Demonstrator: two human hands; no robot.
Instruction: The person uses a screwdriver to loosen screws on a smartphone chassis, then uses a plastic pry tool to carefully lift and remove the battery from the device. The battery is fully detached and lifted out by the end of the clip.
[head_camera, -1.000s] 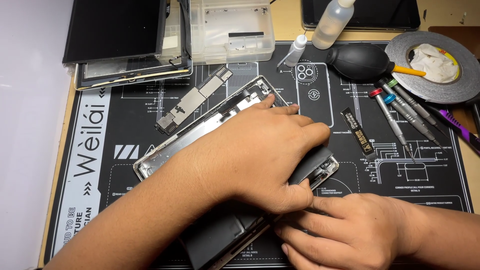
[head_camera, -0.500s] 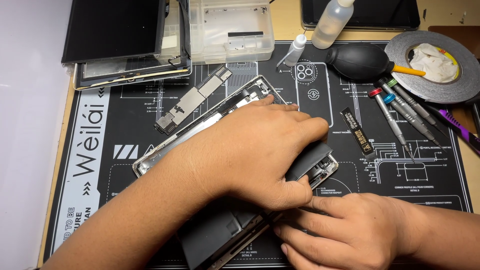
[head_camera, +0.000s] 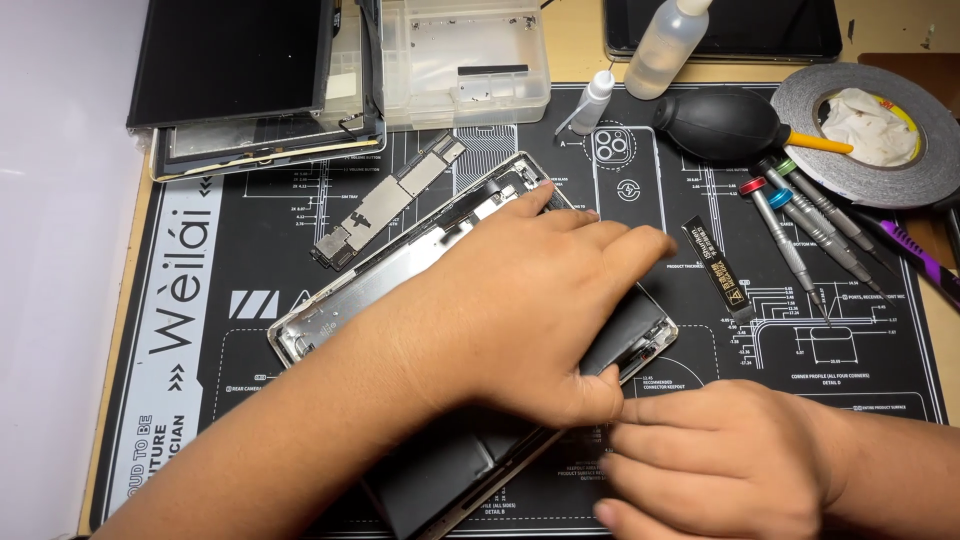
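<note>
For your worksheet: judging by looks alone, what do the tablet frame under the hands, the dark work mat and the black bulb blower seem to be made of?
Tablet frame: probably metal, since its edges are silvery, brushed and reflective.
Work mat: likely rubber or silicone; it is matte black, lies flat and carries white printed diagrams.
Bulb blower: seemingly soft rubber, with a dull black rounded body and a yellow nozzle that looks like plastic.

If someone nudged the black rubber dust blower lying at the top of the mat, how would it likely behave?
The dust blower would probably roll or wobble, since its bulb is rounded and it lies on its side. It likely squashes under a grip, looking like soft rubber. Its yellow nozzle might steer the roll into a curve.
</note>
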